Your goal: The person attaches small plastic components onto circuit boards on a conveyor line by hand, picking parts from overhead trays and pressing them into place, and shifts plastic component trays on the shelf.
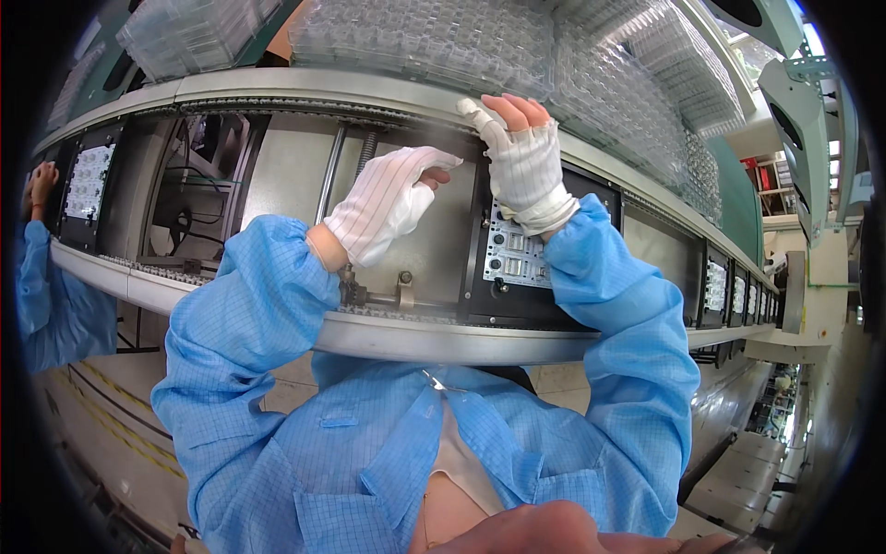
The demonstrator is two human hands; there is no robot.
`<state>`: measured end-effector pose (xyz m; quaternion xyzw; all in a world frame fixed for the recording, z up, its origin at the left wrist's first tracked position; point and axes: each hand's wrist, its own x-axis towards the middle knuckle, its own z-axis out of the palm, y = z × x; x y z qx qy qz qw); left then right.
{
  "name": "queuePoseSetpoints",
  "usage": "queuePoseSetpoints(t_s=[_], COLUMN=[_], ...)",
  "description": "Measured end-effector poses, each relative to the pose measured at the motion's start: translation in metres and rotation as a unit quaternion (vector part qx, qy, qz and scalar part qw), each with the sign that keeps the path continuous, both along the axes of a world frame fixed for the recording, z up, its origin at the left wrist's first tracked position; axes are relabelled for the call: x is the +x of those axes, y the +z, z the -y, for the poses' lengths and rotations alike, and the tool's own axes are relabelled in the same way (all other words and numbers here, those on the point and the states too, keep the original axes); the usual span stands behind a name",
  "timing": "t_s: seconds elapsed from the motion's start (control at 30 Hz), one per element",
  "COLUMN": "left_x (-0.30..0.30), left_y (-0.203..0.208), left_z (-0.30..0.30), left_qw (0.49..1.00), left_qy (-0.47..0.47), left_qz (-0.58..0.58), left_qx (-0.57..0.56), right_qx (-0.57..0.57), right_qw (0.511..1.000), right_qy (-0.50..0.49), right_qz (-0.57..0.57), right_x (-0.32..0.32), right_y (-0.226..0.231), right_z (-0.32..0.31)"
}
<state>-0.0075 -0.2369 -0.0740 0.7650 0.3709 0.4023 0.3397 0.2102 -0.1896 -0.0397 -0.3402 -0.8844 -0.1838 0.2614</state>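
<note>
A black carrier (531,305) sits between the two rails of the line, in front of the person and a little to the right, and the pale metal board (515,258) with small windows and dark round spots lies on it. The right hand (526,175), in a white striped glove with bare fingertips, is over the far part of the black carrier and covers some of the board. Its fingers are bent and close together, the gloved forefinger standing a bit apart, and they reach beyond the carrier's far edge across the far rail (388,92). The left hand (383,208), gloved alike, is left of the carrier, above the gap in the line, its fingers narrow, curled and pointing toward the carrier. Both sets of fingertips are partly turned away, so I cannot tell whether either pinches something small.

Below the left hand and left of the carrier runs a silver rod (334,171). The near rail (443,340) passes on the person's side of the carrier. Beyond it, past the far rail, stand stacked clear trays (425,42). Far left of the carrier, a co-worker's hand (42,183) is beside another board (89,182); well to its right, more boards (715,284) sit along the line.
</note>
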Motion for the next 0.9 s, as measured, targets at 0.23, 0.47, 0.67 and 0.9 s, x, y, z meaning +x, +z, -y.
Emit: queuePoseSetpoints(t_s=[0.23, 0.47, 0.67, 0.9], left_x=[0.003, 0.024, 0.039, 0.069], left_y=[-0.001, -0.006, -0.007, -0.019], left_z=[0.005, 0.019, 0.021, 0.037], left_qw=[0.996, 0.985, 0.948, 0.985], left_qy=[-0.014, -0.014, 0.05, 0.049], left_qz=[-0.055, -0.121, -0.2, -0.127], left_qx=[0.064, 0.126, 0.243, 0.103], right_qx=[-0.028, -0.01, -0.154, -0.27], right_qw=[1.0, 0.987, 0.965, 0.945], right_qy=[0.012, -0.028, 0.022, -0.021], right_qz=[-0.003, -0.158, -0.211, -0.186], right_x=[0.0, 0.024, 0.056, 0.098], right_y=[0.003, 0.032, 0.009, -0.007], right_z=[-0.015, -0.012, 0.053, 0.12])
